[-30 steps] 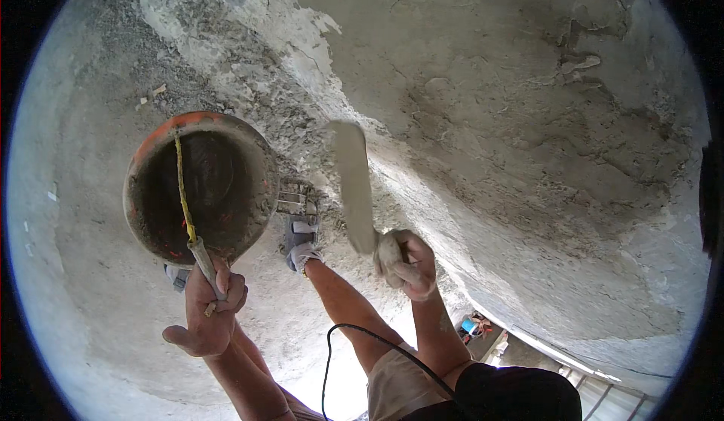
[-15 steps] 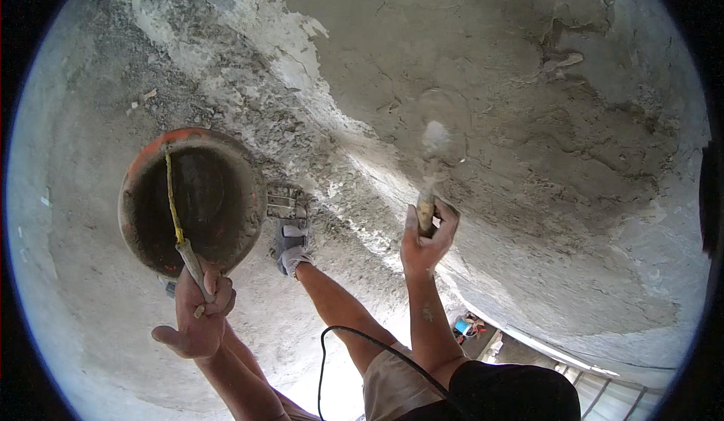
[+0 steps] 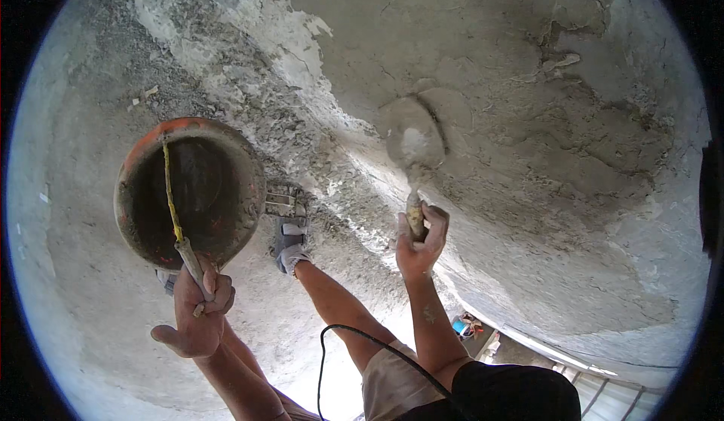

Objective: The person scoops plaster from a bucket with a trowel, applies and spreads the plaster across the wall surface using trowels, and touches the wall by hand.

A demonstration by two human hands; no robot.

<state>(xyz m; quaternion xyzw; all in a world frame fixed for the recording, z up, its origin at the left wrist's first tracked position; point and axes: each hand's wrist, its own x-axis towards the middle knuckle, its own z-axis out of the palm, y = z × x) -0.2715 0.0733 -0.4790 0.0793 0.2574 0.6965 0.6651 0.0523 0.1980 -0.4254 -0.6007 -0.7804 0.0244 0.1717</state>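
The right hand point(image 3: 419, 241) is closed in a full fist around the mortar-caked handle of a steel pointed trowel point(image 3: 411, 146), whose grey-smeared blade is pressed flat against the rough grey plastered wall point(image 3: 528, 119). The left hand point(image 3: 197, 312) is curled tightly around the yellow wire bail point(image 3: 172, 202) of a round orange bucket coated in dried cement point(image 3: 188, 191), which is held up just beside the left thigh, its dark opening turned toward the camera. A foot in a dusty grey work shoe point(image 3: 289, 246) is seen below the bucket's right edge, planted on the gritty concrete floor point(image 3: 75, 285). A band of crumbled mortar debris point(image 3: 302, 134) is spread along the foot of the wall.
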